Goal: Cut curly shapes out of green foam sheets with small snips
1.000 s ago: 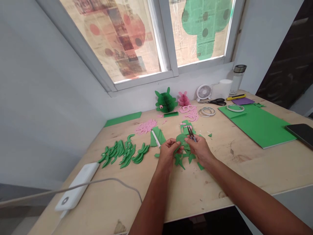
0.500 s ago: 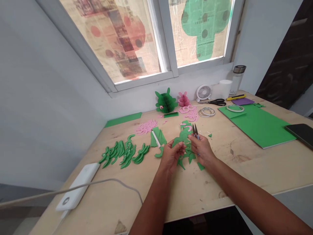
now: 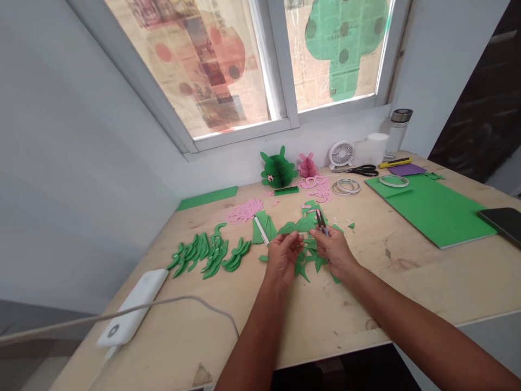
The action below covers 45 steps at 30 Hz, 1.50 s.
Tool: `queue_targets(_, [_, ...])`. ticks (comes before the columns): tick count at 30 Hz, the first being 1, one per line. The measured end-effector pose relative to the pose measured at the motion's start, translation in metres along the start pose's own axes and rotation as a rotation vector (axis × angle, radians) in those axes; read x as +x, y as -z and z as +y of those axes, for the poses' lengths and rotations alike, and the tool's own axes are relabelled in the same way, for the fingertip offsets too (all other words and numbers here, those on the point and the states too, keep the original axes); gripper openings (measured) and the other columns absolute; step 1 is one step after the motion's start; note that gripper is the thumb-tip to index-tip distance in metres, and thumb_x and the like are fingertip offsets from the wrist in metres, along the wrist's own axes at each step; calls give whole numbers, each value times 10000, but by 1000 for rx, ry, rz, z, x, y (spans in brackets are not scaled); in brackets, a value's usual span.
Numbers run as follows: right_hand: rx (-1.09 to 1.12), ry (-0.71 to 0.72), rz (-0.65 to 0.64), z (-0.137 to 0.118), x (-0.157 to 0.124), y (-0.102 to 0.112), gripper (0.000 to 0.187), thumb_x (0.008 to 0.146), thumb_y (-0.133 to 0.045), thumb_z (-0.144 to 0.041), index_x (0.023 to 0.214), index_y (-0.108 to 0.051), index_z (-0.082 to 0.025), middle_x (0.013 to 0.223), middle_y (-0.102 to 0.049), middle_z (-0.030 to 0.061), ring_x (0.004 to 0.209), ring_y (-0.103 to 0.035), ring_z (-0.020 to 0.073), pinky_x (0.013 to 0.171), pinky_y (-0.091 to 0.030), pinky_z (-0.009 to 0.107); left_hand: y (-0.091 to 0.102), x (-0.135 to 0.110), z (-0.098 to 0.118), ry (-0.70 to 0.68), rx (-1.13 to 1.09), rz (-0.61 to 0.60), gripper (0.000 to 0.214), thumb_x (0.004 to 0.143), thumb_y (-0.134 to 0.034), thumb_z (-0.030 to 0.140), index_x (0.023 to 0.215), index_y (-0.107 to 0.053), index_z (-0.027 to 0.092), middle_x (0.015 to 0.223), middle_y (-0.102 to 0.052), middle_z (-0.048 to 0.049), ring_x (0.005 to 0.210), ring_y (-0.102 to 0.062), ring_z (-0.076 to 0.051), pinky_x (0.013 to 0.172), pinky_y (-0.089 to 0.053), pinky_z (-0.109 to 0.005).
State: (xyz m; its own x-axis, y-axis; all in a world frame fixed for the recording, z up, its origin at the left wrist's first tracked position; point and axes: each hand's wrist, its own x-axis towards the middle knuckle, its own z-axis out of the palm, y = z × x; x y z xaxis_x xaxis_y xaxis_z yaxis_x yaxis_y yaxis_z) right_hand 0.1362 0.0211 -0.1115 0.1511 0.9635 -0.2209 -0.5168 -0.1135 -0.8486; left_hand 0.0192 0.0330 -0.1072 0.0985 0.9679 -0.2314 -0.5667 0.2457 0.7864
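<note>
Over the wooden table [image 3: 195,326], left fingers [image 3: 288,240] tight on round-edged green paper [image 3: 289,227], right fingers [image 3: 330,240] around pointed, dark-bladed snips [image 3: 320,219].

Holds green paper [image 3: 304,224] with curved edges in the left hand [image 3: 283,254] and right hand [image 3: 334,248], also gripping small snips [image 3: 323,223] with parted blades in the right, above green scraps [image 3: 301,270]. Shows piled green cutouts [image 3: 215,259] to the left, plus a white pen [image 3: 261,231] on a green piece [image 3: 267,224]. Displays, farther back, pink cutouts [image 3: 245,210], 1 green honeycomb figure [image 3: 279,172], 1 pink honeycomb figure [image 3: 308,167], a white fan [image 3: 341,155] and 2 tape rings [image 3: 357,188].
</note>
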Motion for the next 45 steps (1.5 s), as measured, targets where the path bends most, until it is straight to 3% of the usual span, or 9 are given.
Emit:
queue_targets(5, [-11, 12, -5, 1, 0, 0, 389, 558, -778, -390, 710, -485, -185, 397, -273, -147, 334, -178, 21, 336, -93, 180, -1, 0, -4, 14, 16, -34, 233, 553, -808, 234, 618, -610, 128, 611, -653, -23, 542, -580, -95, 542, -445, -213])
queue_targets(14, [-42, 43, 19, -1, -1, -2, 403, 545, -790, -396, 703, -488, -183, 413, -289, -136, 348, -201, 26, 343, -105, 185, -2, -1, -4, -14, 15, 34, 228, 572, -795, 235, 609, -595, 133, 625, -659, -27, 551, -592, -102, 552, -452, -216])
queue_targets(21, [-27, 59, 23, -1, -2, -2, 364, 571, -771, -380, 695, -491, -182, 423, -274, -138, 355, -178, 22, 341, -104, 183, -2, -1, -4, 19, 16, 19, 200, 565, -791, 216, 628, -625, 124, 620, -657, -31, 546, -593, -101, 547, -451, -211])
queue_targets(29, [-50, 29, -47, -2, -4, -2, 361, 595, -765, -394, 704, -502, -172, 428, -282, -134, 360, -180, 19, 343, -97, 178, -3, -2, -1, -2, -32, 29, 198, 542, -802, 202, 624, -638, 125, 623, -663, -26, 554, -594, -98, 545, -469, -204])
queue_targets(45, [-41, 74, 6, -2, -1, 0, 347, 599, -755, -387, 671, -476, -193, 411, -273, -130, 355, -177, 31, 330, -118, 182, -3, -2, -3, 27, -8, 34, 261, 529, -813, 236, 675, -620, 137, 639, -665, -24, 550, -605, -112, 539, -467, -218])
